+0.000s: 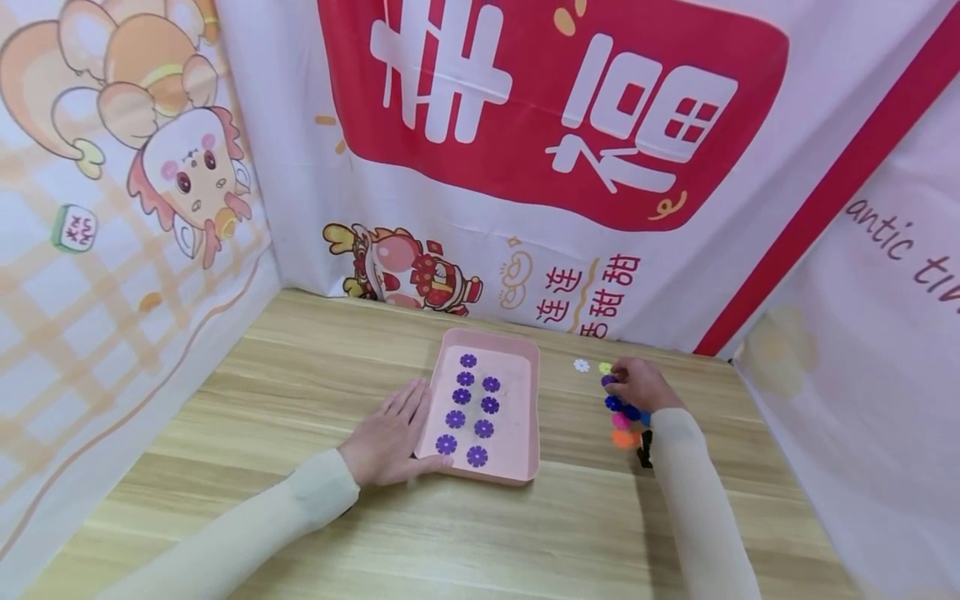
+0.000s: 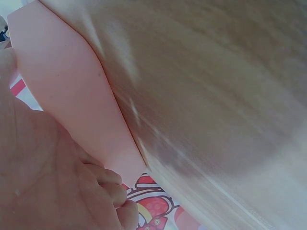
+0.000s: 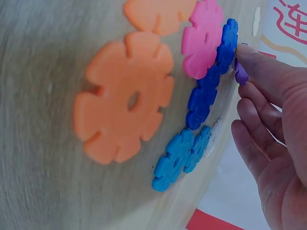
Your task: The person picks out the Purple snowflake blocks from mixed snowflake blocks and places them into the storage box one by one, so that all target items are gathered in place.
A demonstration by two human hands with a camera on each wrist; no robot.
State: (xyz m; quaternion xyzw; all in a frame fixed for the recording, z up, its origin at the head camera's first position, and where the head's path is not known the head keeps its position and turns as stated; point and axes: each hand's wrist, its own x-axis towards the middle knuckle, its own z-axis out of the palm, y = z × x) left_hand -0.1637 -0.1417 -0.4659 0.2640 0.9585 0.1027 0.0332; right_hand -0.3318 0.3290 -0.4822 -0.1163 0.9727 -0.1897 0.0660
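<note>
A pink tray (image 1: 528,425) lies on the table with several purple snowflake discs (image 1: 455,419) in two columns inside it. My left hand (image 1: 386,437) rests along its left side, fingers stretched out, thumb at the near-left corner. In the left wrist view that hand lies against the tray's outer wall (image 2: 72,76). To the right of the tray, my right hand (image 1: 643,385) pinches a purple snowflake disc (image 3: 241,72) between thumb and fingers, mostly hidden by them. Close beside it are dark blue discs (image 3: 203,98), a pink disc (image 3: 202,40) and an orange disc (image 3: 127,98).
A white disc (image 1: 581,365) and a yellow-green disc (image 1: 604,367) lie beyond the others. Light blue discs (image 3: 173,160) are right of the dark blue ones. A small black object (image 1: 644,450) sits near my right sleeve. Printed cloth (image 1: 525,183) hangs behind the wooden table (image 1: 315,367).
</note>
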